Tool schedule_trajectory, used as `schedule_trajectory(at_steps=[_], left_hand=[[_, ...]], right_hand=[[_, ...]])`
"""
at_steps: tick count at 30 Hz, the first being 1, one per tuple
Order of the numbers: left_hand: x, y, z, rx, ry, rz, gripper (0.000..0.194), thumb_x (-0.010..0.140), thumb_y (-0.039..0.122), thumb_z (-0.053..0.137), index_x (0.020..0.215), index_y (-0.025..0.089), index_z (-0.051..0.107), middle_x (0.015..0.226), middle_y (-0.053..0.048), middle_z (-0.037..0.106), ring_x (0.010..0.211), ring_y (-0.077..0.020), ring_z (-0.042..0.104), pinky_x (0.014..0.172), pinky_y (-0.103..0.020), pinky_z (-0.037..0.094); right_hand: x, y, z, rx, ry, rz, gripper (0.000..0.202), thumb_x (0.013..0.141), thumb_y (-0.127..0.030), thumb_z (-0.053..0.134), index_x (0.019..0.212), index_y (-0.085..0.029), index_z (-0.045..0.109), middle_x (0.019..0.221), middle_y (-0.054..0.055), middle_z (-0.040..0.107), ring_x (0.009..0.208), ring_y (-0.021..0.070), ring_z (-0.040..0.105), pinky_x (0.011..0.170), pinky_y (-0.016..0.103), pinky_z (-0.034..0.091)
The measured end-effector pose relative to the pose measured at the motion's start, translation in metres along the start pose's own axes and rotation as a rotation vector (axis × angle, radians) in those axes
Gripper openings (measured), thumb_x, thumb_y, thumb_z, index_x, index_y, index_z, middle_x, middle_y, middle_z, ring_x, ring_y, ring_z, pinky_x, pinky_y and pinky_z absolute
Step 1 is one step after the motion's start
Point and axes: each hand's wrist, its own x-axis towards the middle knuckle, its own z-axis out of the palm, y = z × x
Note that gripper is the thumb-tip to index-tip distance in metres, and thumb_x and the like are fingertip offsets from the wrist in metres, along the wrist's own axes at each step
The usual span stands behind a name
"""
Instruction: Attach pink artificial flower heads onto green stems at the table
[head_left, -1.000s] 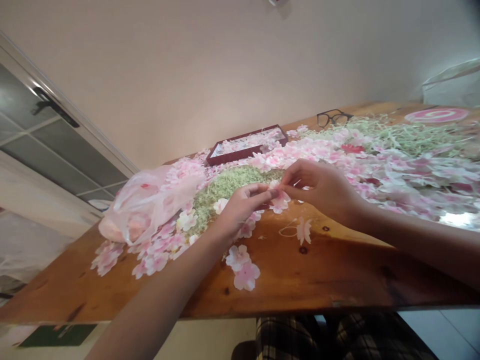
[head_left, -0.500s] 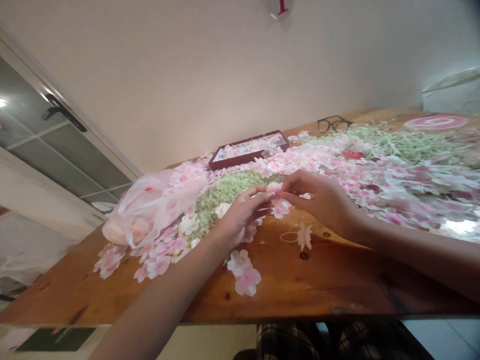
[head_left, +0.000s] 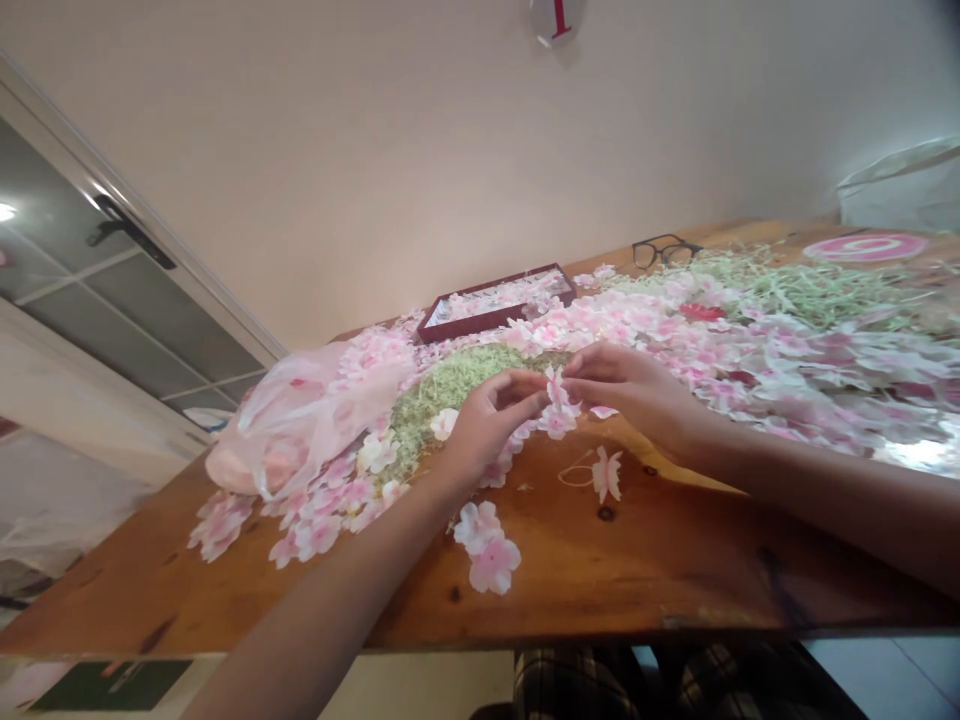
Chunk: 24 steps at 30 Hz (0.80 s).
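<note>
Between my two hands a pale pink artificial flower (head_left: 556,387) is held up, its petals turned nearly edge-on. My left hand (head_left: 495,418) pinches it from the left with thumb and forefinger. From the right, my right hand (head_left: 637,392) has its fingertips closed on the same flower. Another blossom (head_left: 558,422) lies just below the fingertips. Nearer me on the wood rests a flower on a thin looped string (head_left: 607,474). A pair of joined pink and white flowers (head_left: 493,562) lies to the left of it.
On the wooden table (head_left: 570,590), loose petal flowers (head_left: 750,375) are heaped at right. Green shredded filler (head_left: 454,378) lies behind my left hand. A thin plastic bag (head_left: 300,415) stands at left. Farther back are a dark red tray (head_left: 480,322), eyeglasses (head_left: 664,254) and a pink disc (head_left: 862,247).
The flower between my fingers has turned from face-on to nearly edge-on. My fingertips have shifted slightly around it; the things on the table have stayed put.
</note>
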Motion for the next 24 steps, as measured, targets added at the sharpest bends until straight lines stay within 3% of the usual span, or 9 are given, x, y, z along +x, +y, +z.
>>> schedule_trajectory(at_steps=[6, 10, 13, 16, 24], left_hand=[[-0.004, 0.003, -0.001, 0.341, 0.013, 0.103, 0.022, 0.072, 0.036, 0.048, 0.082, 0.019, 0.054, 0.084, -0.002, 0.057, 0.075, -0.0132, 0.052, 0.070, -0.027, 0.040], [-0.007, 0.007, 0.002, 0.620, -0.004, 0.277, 0.015, 0.075, 0.029, 0.043, 0.080, 0.019, 0.053, 0.084, -0.002, 0.056, 0.081, -0.0139, 0.049, 0.076, -0.027, 0.037], [-0.008, 0.008, 0.003, 0.746, -0.051, 0.344, 0.011, 0.074, 0.026, 0.045, 0.078, 0.019, 0.052, 0.082, -0.002, 0.055, 0.081, -0.0145, 0.047, 0.077, -0.028, 0.036], [-0.008, 0.008, 0.002, 0.691, -0.063, 0.319, 0.010, 0.072, 0.025, 0.046, 0.079, 0.020, 0.051, 0.083, -0.002, 0.054, 0.081, -0.0142, 0.048, 0.076, -0.028, 0.037], [-0.007, 0.008, 0.001, 0.434, -0.016, 0.238, 0.012, 0.074, 0.029, 0.044, 0.080, 0.019, 0.048, 0.080, -0.001, 0.053, 0.075, -0.0101, 0.050, 0.068, -0.024, 0.040]], right_hand=[[0.001, 0.003, -0.004, -0.072, -0.057, 0.092, 0.021, 0.068, -0.035, 0.056, 0.079, -0.018, 0.052, 0.069, 0.002, 0.056, 0.064, 0.0119, 0.054, 0.059, 0.025, 0.044], [0.001, -0.005, -0.002, -0.205, -0.036, -0.032, 0.023, 0.071, -0.038, 0.053, 0.082, -0.018, 0.053, 0.082, 0.005, 0.058, 0.074, 0.0146, 0.055, 0.066, 0.029, 0.044], [0.000, -0.011, 0.000, -0.248, -0.129, -0.129, 0.026, 0.069, -0.035, 0.055, 0.090, -0.019, 0.055, 0.096, 0.005, 0.056, 0.087, 0.0159, 0.053, 0.075, 0.030, 0.042], [0.001, -0.011, 0.000, -0.246, -0.229, -0.106, 0.023, 0.069, -0.032, 0.056, 0.088, -0.020, 0.056, 0.089, 0.004, 0.058, 0.082, 0.0151, 0.055, 0.072, 0.029, 0.043], [0.005, -0.005, -0.011, -0.446, -0.195, -0.014, 0.021, 0.069, -0.038, 0.053, 0.069, -0.018, 0.059, 0.066, 0.001, 0.059, 0.061, 0.0135, 0.054, 0.050, 0.024, 0.039]])
